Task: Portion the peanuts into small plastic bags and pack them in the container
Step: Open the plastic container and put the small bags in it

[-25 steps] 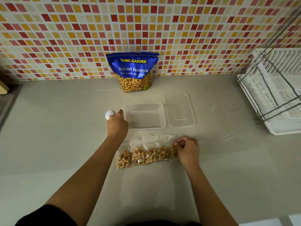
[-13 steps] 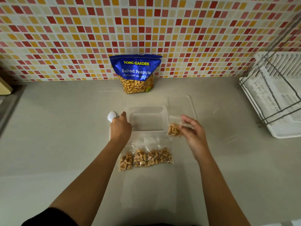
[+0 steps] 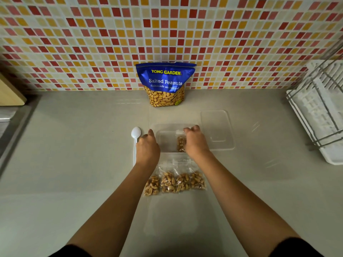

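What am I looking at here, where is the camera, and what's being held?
No machine here: a person works with bare hands, filmed by one camera worn on the head, looking down. The left hand rests at the left edge of the container. The right hand holds a peanut bag in it; whether it is set down I cannot tell. On the counter are four filled bags, a lid, a spoon and the pouch. A rack stands at the right.
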{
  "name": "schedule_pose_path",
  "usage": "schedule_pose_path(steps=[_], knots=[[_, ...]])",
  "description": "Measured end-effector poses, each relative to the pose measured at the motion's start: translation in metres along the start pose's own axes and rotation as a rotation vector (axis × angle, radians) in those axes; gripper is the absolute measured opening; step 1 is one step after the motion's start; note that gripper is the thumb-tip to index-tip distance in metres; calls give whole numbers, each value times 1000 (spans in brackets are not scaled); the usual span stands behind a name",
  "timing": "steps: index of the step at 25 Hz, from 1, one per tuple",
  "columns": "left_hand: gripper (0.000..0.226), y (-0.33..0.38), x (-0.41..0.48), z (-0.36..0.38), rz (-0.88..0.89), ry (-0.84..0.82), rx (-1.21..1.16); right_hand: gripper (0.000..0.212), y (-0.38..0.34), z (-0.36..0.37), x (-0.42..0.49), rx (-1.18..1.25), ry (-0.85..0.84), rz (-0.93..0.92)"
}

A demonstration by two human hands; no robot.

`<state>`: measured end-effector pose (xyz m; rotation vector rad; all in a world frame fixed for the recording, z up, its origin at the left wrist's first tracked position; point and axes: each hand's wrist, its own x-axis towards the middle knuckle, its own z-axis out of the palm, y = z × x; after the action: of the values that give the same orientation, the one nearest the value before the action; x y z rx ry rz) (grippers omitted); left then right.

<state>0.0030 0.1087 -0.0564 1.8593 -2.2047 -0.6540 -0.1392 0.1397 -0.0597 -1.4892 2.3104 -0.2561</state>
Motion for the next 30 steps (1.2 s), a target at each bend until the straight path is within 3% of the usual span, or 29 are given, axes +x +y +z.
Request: schedule_pose_path(steps=[3, 8, 12, 16, 18, 20, 22, 30], knots=[[37, -2, 1, 4, 16, 1, 7, 44, -6, -5, -3, -82, 61, -116], [41, -2, 3, 7, 10, -9, 41, 26, 1, -6, -7, -146, -83, -114], [44, 0, -2, 1, 18, -16, 49, 32, 7, -15, -17, 27, 54, -115], [48, -7, -23, -20, 14, 70, -17, 12, 26, -27, -62, 210, 183, 49], [42, -21, -44, -24, -7, 49, -57, 19, 41, -18, -90, 180, 74, 168], [43, -34, -69, -17, -90, -89, -54, 39, 49, -1, -111, 174, -76, 268], [46, -41, -90, -4, -160, -221, -52, 48, 52, 17, -120, 224, -101, 294], [37, -54, -95, 8, -200, -235, -241, 30, 56, 29, -121, 364, -42, 282]])
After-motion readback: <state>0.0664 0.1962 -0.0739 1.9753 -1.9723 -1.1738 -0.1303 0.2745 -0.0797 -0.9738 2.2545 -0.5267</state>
